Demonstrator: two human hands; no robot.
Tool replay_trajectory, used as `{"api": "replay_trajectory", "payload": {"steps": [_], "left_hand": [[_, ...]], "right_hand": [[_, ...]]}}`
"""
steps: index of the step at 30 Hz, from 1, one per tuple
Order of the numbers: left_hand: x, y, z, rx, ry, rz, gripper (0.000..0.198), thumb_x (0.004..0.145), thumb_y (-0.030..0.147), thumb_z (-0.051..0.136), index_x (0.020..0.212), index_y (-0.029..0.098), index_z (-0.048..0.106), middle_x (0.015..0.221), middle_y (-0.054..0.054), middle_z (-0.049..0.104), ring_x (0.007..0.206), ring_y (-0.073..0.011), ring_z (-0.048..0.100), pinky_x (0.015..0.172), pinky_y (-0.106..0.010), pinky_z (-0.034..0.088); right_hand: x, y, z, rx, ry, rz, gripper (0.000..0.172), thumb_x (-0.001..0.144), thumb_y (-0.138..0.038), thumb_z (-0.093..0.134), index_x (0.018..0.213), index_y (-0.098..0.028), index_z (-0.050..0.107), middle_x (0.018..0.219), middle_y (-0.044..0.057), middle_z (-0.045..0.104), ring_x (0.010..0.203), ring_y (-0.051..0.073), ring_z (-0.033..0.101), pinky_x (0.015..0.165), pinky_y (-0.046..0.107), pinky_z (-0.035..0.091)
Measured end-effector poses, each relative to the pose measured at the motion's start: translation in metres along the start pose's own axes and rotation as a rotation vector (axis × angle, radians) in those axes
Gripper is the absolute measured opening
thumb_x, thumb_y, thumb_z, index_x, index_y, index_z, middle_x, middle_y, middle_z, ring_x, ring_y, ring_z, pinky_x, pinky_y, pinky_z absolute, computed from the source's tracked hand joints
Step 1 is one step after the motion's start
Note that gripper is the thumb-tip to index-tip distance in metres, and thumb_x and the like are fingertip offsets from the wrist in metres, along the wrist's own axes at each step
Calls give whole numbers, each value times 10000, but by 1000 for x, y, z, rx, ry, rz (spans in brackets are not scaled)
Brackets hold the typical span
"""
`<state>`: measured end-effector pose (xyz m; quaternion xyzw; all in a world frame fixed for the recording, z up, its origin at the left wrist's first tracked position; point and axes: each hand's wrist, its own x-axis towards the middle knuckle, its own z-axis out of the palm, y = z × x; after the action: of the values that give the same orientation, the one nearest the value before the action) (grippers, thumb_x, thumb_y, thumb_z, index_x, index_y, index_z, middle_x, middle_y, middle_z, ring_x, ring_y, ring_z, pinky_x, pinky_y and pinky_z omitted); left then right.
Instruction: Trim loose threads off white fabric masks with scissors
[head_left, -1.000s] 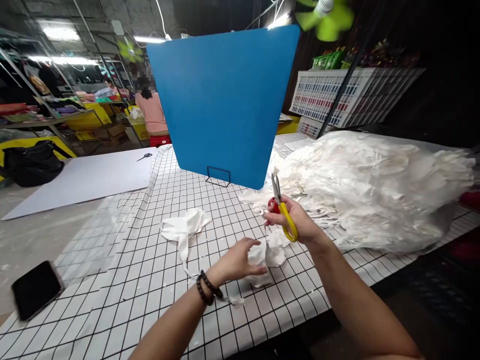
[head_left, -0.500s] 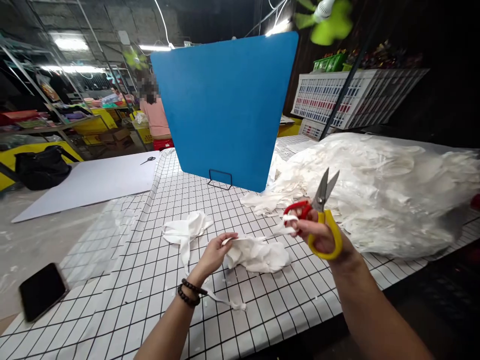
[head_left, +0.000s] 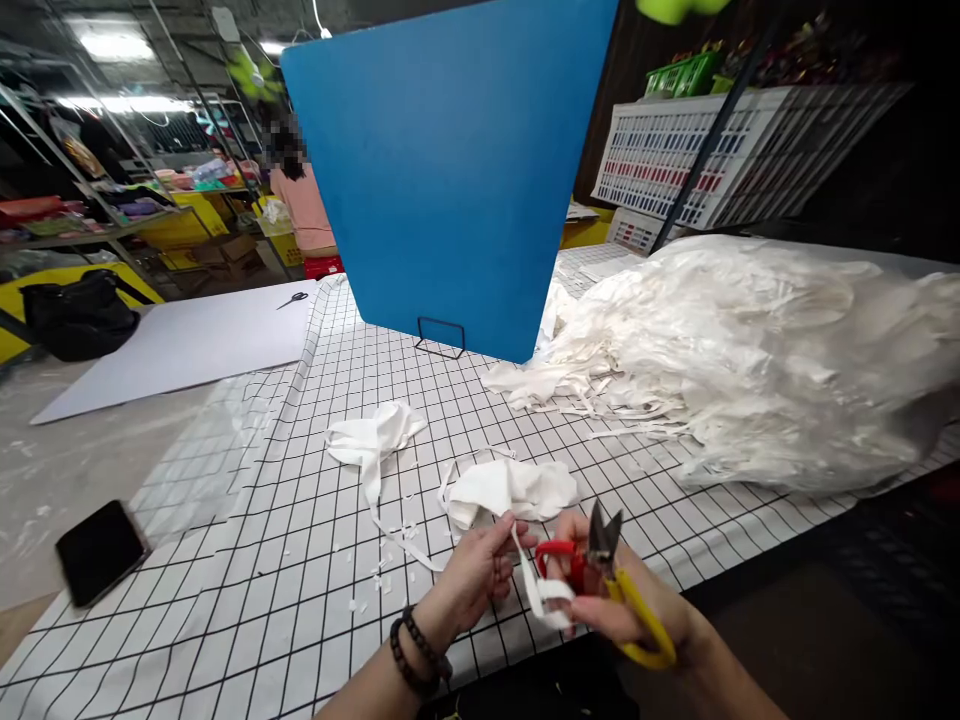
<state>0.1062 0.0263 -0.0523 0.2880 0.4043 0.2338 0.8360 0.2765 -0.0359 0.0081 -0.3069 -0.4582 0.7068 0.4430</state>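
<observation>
My right hand [head_left: 622, 600] holds a pair of scissors [head_left: 603, 555] with one red and one yellow handle, blades pointing up and slightly apart. Its fingers also pinch a white fabric strap [head_left: 531, 585]. With thumb and fingertips, my left hand [head_left: 480, 572] grips the same strap just to the left; beaded bracelets circle that wrist. The strap leads to a crumpled white cloth piece [head_left: 517, 488] lying on the table just beyond my hands. Another white cloth piece [head_left: 379, 432] with a long strap rests farther left.
A large heap of white cloth in clear plastic [head_left: 787, 360] covers the right side. Behind stands a blue board [head_left: 450, 180] on a wire stand [head_left: 441, 338]. A phone [head_left: 103, 552] and small dark scissors [head_left: 292, 299] lie left. White scraps dot the grid-patterned tablecloth [head_left: 300, 620]. A person [head_left: 304, 205] is behind.
My right hand has come down and toward me with the scissors and strap. My left hand has moved right and nearer, from the cloth's edge to the strap. The view has tilted downward.
</observation>
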Motion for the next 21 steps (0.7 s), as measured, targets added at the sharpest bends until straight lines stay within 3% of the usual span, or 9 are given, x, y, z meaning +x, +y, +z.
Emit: {"api": "replay_trajectory", "payload": {"steps": [3,7,10,12,14,17,21], "left_hand": [[4,1,-1,-49,26,26,457,817,496,674,1047,101,658,1042,-134,689,409,14,259,373,-152,161],[-2,4,-10,-23,-26,51,400,778,341,755,1077,103,637,1059,-135,692,398,23,250,388,-166,174],[-11,6,-16,-23,-54,95,407,816,369,713,1111,107,613,1106,-151,679,438,0,358,431,-180,277],[-17,6,-18,9,-66,125,422,841,405,678,1129,110,590,1142,-167,670,487,-27,444,486,-203,357],[-21,5,-20,64,-49,146,416,863,445,638,1117,123,562,1149,-166,674,524,-50,499,531,-223,405],[-23,4,-24,146,33,196,368,879,492,590,1002,152,522,1088,-139,702,533,-69,531,532,-223,413],[-18,5,-29,213,84,244,347,849,486,625,864,148,546,920,-89,714,504,-62,488,510,-206,375]], "right_hand": [[-8,12,6,-108,-15,115,371,725,-249,741,900,-240,414,778,-49,536,629,102,523,583,231,433],[-12,21,-1,-246,48,234,387,718,-246,758,873,-235,403,888,-4,620,759,132,583,675,249,465],[-8,22,-15,-395,282,197,335,774,-326,721,880,-233,417,980,33,645,856,166,614,741,283,483],[-4,24,-24,-568,466,179,295,797,-356,686,861,-236,424,881,9,636,783,166,607,690,282,482],[1,27,-29,-732,548,201,276,793,-353,677,820,-239,426,741,-26,590,674,155,568,606,266,458],[10,35,-30,-808,559,173,237,792,-319,665,808,-243,440,661,-49,533,610,147,527,557,256,431],[33,50,-23,-653,489,-47,231,786,-250,679,894,-245,476,925,8,636,813,165,595,775,300,484]]}}
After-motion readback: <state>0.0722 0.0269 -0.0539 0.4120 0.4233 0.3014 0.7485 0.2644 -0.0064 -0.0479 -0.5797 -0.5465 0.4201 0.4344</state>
